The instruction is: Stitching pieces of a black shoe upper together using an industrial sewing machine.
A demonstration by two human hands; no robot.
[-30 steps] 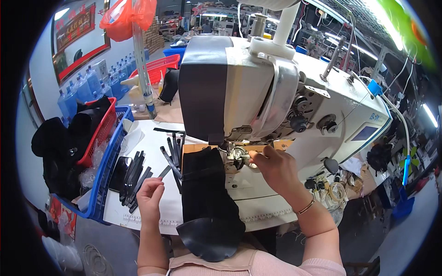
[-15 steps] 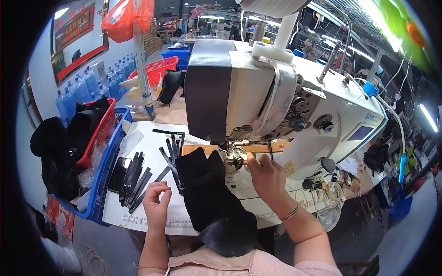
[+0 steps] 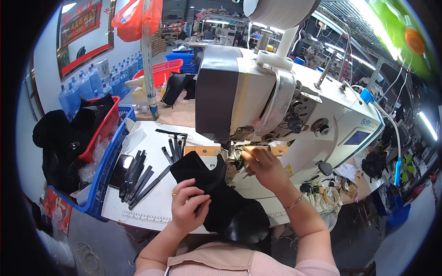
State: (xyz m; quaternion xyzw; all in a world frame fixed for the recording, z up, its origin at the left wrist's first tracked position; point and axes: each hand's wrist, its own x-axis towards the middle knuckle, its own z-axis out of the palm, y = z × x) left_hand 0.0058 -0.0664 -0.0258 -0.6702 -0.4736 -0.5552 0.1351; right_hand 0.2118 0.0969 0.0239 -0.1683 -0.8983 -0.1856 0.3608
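Observation:
A black boot upper (image 3: 232, 202), mostly suede-like with a smooth shiny rounded end, lies over the front of the white table toward my lap. Its open top edge is just left of the needle area of the white sewing machine (image 3: 258, 92). My left hand (image 3: 189, 204) is over the upper's left side, fingers loosely bent and apart; whether the fingertips press the fabric cannot be made out. My right hand (image 3: 264, 168) is beside the presser foot, its fingertips smeared by motion, so anything between them is hidden.
Black strips (image 3: 136, 177) and a dark phone (image 3: 121, 170) lie on the table's left. Beyond them stands a blue basket (image 3: 102, 184) with a red basket (image 3: 103, 119) of black uppers. Tape rolls (image 3: 332, 195) and clutter lie at the right. A metal pole (image 3: 148, 69) rises behind.
My left hand has moved right, from beside the boot upper to over it. The upper's shiny end has shifted right. My right hand stays by the needle area, its fingers moving. The view has shifted slightly.

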